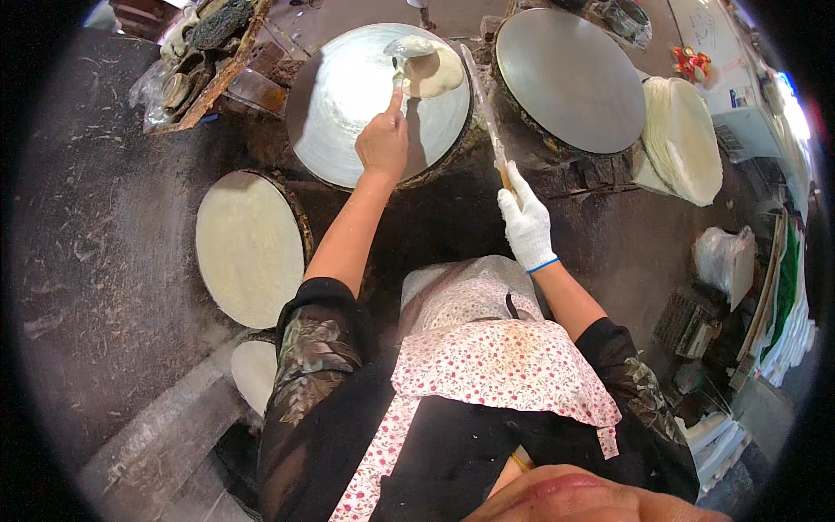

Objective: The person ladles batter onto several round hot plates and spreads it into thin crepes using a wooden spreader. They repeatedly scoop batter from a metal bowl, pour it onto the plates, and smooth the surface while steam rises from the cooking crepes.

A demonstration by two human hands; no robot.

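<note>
A: Surface and room first?

B: Dark floor [104, 261], scuffed with pale streaks. Round griddles around the workspace. Centre griddle [339, 104]: silvery, strong glare, faint circular streaks. Right griddle [570, 83]: smooth, duller grey. Cream-coloured round layer [248, 252] on the left one; part of another pale disc [254, 374] shows below it.

A: Around the edges?

B: Stack of thin pale sheets [687, 143] right beside the right griddle. Small red item [691, 63] beyond it. Clear plastic bag [720, 257] farther down the right side. Upper left: mixed clutter [196, 61] behind a rough brown edge.

A: Hands?

B: Left hand [380, 143] bare, gripping the ladle [409, 47] by its handle, index finger laid along it. Right hand [527, 226] in a white blue-cuffed glove, holding a long flat scraper [484, 104] by its wooden handle. Blade points away, along the centre griddle's right side.

A: And the batter [441, 76]?

B: Far right part of the centre griddle. Off-white pool, uneven rounded outline. Ladle bowl overlaps its upper-left edge; can't tell if they touch.
</note>
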